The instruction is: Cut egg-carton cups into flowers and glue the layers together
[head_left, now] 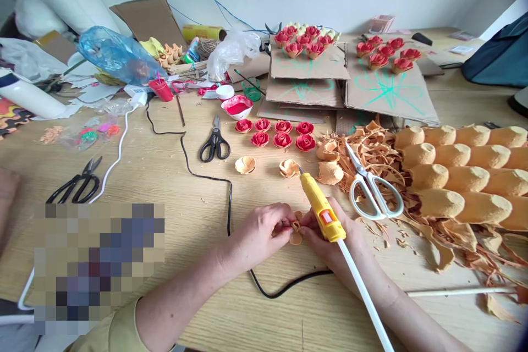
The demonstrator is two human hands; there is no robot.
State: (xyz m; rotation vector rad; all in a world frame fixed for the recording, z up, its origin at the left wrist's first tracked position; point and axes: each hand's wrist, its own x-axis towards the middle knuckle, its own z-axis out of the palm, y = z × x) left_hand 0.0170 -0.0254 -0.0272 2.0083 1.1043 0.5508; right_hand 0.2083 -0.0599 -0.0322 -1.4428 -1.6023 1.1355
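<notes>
My left hand (262,236) is closed in a pinch on a small tan petal piece (296,238), which looks cut from egg carton. My right hand (336,236) holds a yellow hot glue gun (322,206), its nozzle pointing away from me and a long white glue stick (365,297) out of its back. The right fingertips also touch the petal piece; the gun's handle is hidden. Beyond the hands lie two tan paper flowers, one at left (245,165) and one by the nozzle (289,168). Several red paper roses (282,140) sit in two rows behind them.
White-handled scissors (373,192) lie on carton scraps, beside a tan egg tray (462,176). Black scissors (215,143) and black-handled snips (78,181) lie left. A black cord (230,198) crosses the table. Cardboard sheets (388,88) with roses and a red paint bowl (237,107) stand behind.
</notes>
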